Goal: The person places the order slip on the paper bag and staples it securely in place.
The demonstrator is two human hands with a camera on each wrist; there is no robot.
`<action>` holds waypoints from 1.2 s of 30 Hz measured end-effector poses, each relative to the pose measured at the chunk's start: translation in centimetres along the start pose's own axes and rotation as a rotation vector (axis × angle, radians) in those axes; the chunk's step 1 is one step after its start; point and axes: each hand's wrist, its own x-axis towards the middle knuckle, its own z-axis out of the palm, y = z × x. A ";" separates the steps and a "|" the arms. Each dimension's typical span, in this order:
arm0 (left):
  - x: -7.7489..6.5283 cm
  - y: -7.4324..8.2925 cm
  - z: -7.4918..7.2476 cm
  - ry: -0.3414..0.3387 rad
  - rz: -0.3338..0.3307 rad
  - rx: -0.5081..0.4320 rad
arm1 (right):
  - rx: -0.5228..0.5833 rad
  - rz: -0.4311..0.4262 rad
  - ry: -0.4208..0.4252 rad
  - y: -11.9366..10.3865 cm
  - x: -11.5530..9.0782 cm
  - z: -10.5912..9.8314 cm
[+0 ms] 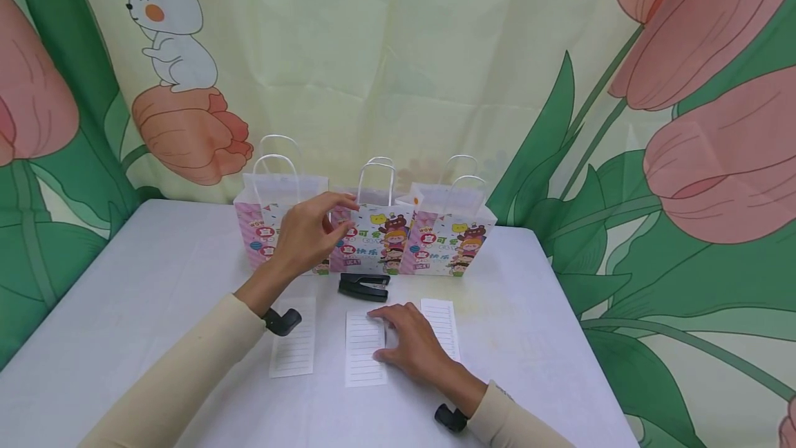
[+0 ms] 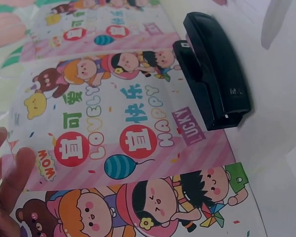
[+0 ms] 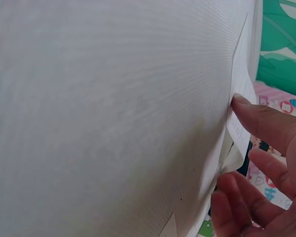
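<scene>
Right hand [image 1: 410, 344]: thumb and fingers stood apart, the thumb tip against the right-hand edge of the middle slip and a fingertip at its upper right corner; from the right wrist, one corner of that slip curled off the cloth.
Middle slip [image 1: 365, 361]: a narrow white paper strip with ruled lines, lying on the table in front of the stapler.
Left hand [image 1: 314, 227]: raised before the bags, with a gap between thumb and forefinger, nothing held; whether it touched the middle bag could not be told.
Middle bag [image 1: 373, 254]: white paper with pink stripes, cartoon figures and white looped handles, upright between two alike, the left bag [image 1: 250, 234] and the right bag [image 1: 441, 244].
Stapler [image 1: 361, 290]: black, lying just in front of the middle bag.
Outer slips: two more ruled white strips, the left slip [image 1: 292, 357] near the left wrist, the right slip [image 1: 443, 320] partly hidden behind the right hand.
Sleeves: beige [image 1: 180, 372], with a small black device [image 1: 282, 322] at each wrist.
Table: covered with white cloth [image 1: 516, 365].
Backdrop: pale yellow fabric [image 1: 404, 75] printed with pink tulips [image 1: 696, 40] and a white rabbit [image 1: 183, 54].
</scene>
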 end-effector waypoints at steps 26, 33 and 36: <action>0.6 0.0 -0.1 -0.037 -0.056 -0.008 | 0.394 0.117 0.107 -0.3 -0.4 -0.1; 0.7 0.0 -0.3 -0.052 -0.065 -0.014 | 0.454 0.129 0.106 -0.4 -0.5 -0.4; 0.7 -0.1 -0.3 -0.053 -0.071 -0.015 | 0.468 0.115 0.104 -0.4 -0.5 -0.6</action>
